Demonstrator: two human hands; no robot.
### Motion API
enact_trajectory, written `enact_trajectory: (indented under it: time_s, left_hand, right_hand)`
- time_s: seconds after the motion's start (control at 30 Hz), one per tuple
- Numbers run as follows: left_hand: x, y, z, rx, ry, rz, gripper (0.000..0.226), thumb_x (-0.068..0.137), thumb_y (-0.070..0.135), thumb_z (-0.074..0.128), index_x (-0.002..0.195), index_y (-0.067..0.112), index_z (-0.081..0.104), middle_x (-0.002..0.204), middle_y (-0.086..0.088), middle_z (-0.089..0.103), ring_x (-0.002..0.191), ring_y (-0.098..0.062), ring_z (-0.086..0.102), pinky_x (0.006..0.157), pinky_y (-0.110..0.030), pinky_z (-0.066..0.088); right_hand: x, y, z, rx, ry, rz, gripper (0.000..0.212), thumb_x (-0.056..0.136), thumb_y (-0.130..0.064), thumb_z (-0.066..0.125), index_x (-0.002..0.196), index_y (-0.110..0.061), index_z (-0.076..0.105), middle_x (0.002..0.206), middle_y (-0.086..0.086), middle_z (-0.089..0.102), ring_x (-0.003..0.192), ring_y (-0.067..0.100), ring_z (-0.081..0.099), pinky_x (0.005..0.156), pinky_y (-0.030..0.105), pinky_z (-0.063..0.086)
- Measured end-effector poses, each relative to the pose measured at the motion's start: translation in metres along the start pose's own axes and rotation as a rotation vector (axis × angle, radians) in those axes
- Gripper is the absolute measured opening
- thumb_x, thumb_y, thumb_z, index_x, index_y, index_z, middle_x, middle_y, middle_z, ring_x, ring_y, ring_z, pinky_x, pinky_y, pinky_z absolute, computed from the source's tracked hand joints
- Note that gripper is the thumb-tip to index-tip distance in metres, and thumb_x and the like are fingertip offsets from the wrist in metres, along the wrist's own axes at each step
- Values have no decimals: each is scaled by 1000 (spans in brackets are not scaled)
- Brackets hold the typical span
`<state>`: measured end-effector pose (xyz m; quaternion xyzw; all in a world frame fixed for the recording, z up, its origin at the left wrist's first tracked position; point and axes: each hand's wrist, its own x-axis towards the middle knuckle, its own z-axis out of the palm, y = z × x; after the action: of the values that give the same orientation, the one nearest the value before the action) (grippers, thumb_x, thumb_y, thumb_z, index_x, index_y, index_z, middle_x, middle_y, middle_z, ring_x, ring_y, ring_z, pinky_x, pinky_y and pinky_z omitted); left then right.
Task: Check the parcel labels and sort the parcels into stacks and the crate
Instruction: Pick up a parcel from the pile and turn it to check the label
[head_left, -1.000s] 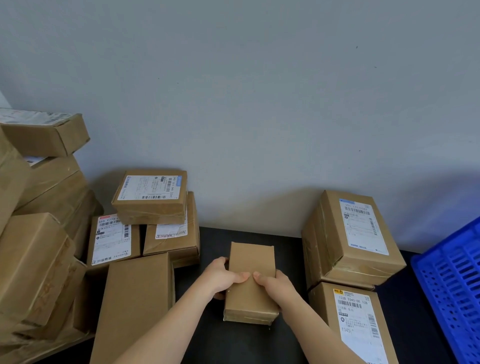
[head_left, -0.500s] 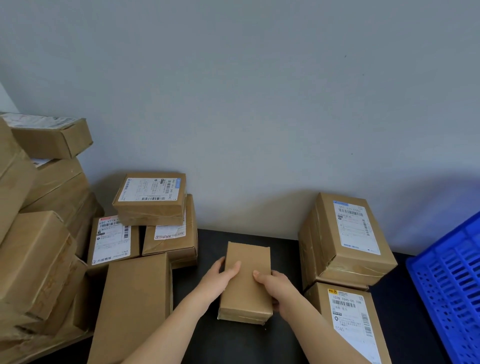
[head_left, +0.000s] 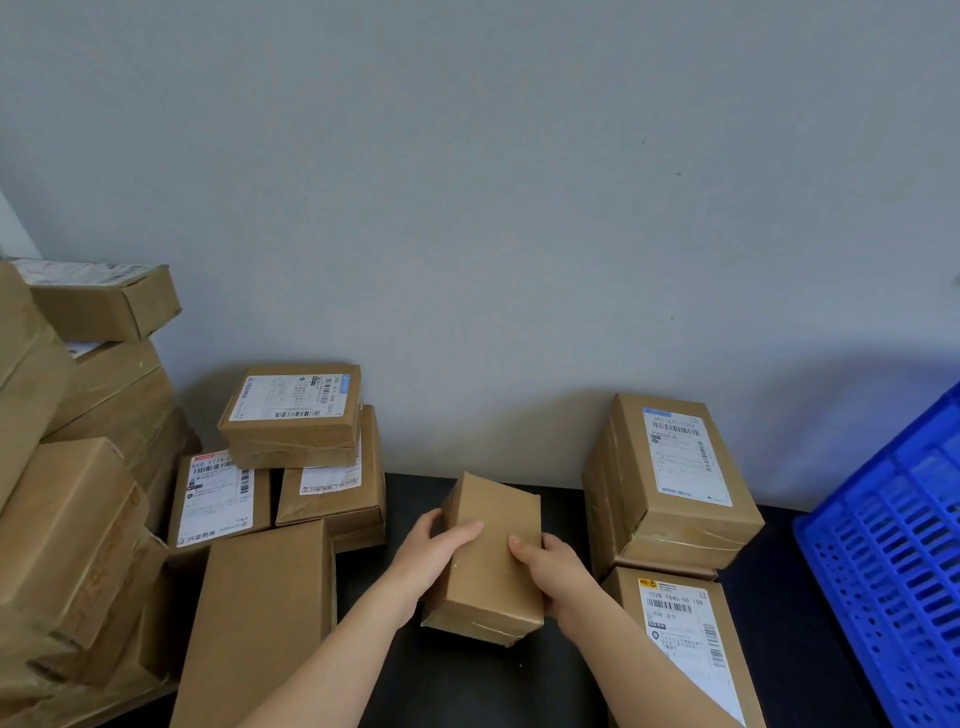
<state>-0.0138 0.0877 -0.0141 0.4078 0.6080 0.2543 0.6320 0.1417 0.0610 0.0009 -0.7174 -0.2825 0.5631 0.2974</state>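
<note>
**Brown parcel, blank side up, held for turning**

Brown cardboard is all I can see on the small parcel between my hands: its upper face carries no label, so whatever it says must be on a side turned away from me. That, I judge, is why I hold it this way. My left hand wraps its left edge with the fingers laid over the top, and my right hand clasps the right edge, both closed on the box. Its near end looks tilted down toward the black desk; whether it touches the desk I cannot tell.

Labelled parcels lie face up, where they can be read. At the right a labelled box sits on top of another labelled box, which I take for a sorted stack. The blue crate stands just beyond them at the far right edge, within easy reach. On the left, a small labelled stack rests against the wall, with a plain long box near me and a loose heap of brown boxes further left, probably the unsorted supply.

Next I would need to roll the parcel over and read it before choosing a stack or the crate.
</note>
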Motion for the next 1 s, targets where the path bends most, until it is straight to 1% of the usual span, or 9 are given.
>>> enact_trajectory:
  time_s: [0.07,0.2,0.27,0.37,0.5,0.63,0.73,0.83,1.0]
  left_hand:
    - [0,1,1,9,21,-7,86,76,51,71,144,24,27,128,-3,48,111,-21,50,99,-41,41]
    - [-3,3,3,35,67,17,89,75,50,72,145,23,25,133,-5,44,114,-22,47,100,-42,40]
    - [-4,5,4,47,78,36,91,75,50,72,146,23,23,138,-5,42,120,-24,46,102,-42,39]
    - [-6,7,4,22,72,53,95,74,53,72,148,23,20,140,-4,40,120,-23,45,102,-41,39]
    - [-7,6,-1,-15,70,53,96,73,57,70,147,21,23,141,-6,41,124,-27,45,105,-48,40]
    - [-5,6,-4,103,105,90,72,87,42,63,145,15,31,138,-5,45,123,-25,47,100,-42,43]
    - [-3,7,-3,200,128,112,61,91,31,61,144,16,35,136,-4,48,120,-23,50,101,-44,45]
    - [-3,9,-2,286,127,143,58,92,28,60,143,16,37,134,-4,50,118,-21,51,99,-39,46]
    - [0,11,0,356,61,124,66,89,32,63,144,18,30,137,-6,46,121,-23,50,100,-40,46]
  right_hand:
    - [-1,1,0,-76,31,-56,64,92,-29,60,147,-16,30,137,7,47,120,25,50,104,45,42]
    - [-9,0,1,-268,91,-196,71,93,-30,58,150,-19,18,147,4,37,128,22,44,102,34,41]
    - [-12,0,4,-338,80,-256,69,94,-32,56,150,-23,17,147,3,36,128,20,44,100,31,41]
    - [-14,-2,9,-396,39,-280,68,95,-38,52,151,-26,14,148,3,34,125,20,46,95,27,41]
    - [-13,-5,11,-354,5,-230,72,93,-53,47,151,-28,12,149,6,31,126,22,45,96,30,40]
    - [-11,-3,10,-273,-66,-164,83,89,-61,48,152,-26,7,148,5,32,128,25,43,107,38,38]
    - [-9,-2,12,-243,-106,-123,81,90,-58,48,152,-24,7,145,4,38,127,24,45,108,40,36]
    - [-8,1,13,-178,-121,-110,74,92,-52,50,150,-23,15,141,2,43,125,23,46,109,43,37]
    - [-3,4,14,-190,-98,-109,68,93,-44,52,149,-20,22,137,3,47,122,21,49,107,43,40]
